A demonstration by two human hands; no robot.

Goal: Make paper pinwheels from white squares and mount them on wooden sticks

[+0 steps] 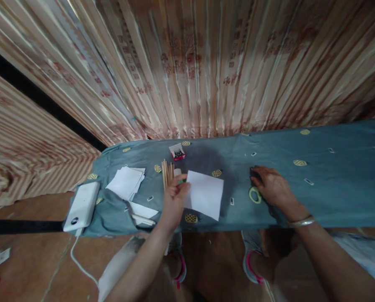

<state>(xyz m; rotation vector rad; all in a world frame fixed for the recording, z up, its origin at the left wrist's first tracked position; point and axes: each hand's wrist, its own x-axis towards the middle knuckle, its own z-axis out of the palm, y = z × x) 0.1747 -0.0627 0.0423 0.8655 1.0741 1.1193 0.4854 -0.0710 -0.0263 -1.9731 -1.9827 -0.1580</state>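
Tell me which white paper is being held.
The sheet in the left hand; the other white papers lie on the cloth, farther left.

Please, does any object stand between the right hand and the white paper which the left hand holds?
Only the yellow-green scissors handle, right beside the right hand on the side toward the white paper. From there to the paper, I see just printed tablecloth.

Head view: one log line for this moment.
left hand: holds white paper | right hand: at yellow-green loop handle, grip unclear | nearby: pale sticks, open red box, paper stack
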